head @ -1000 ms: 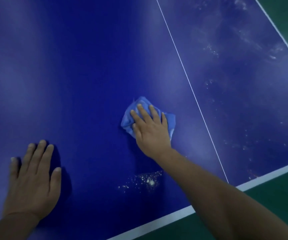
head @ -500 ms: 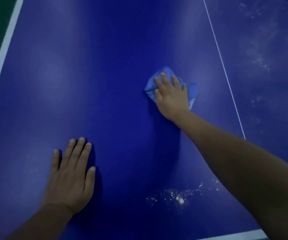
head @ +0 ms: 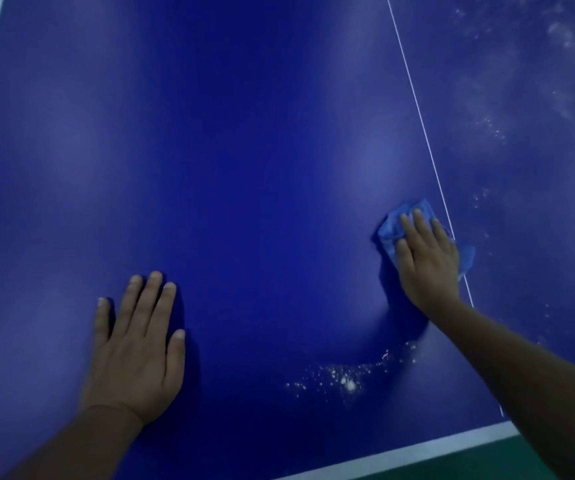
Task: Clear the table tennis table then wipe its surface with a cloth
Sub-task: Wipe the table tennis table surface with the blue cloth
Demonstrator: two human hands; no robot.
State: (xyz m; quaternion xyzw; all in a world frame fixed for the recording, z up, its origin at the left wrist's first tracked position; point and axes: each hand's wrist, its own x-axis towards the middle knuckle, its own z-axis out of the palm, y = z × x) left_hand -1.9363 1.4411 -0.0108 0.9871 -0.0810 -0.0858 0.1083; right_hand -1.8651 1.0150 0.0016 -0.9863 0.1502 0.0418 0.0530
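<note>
Right hand point(head: 429, 261), right of centre in the frame: laid flat, fingers straight, pressed down on a crumpled blue cloth point(head: 391, 233). Cloth is spread on the table tennis table point(head: 244, 133), its right edge lying over the thin white centre line point(head: 417, 112).

Left hand point(head: 137, 348), lower left of the frame: palm down, fingers extended and slightly spread, rested flat on the bare blue surface, well apart from the cloth; nothing is held.

White crumbs point(head: 341, 375), lower centre: scattered between the two forearms, near the white edge band point(head: 417, 452) at the bottom of the frame.

Dusty smears point(head: 521, 98), upper right: pale patches and specks seen beyond the centre line.

Green floor point(head: 487, 469): seen past the table's edge. No brand, label or writing can be read.
</note>
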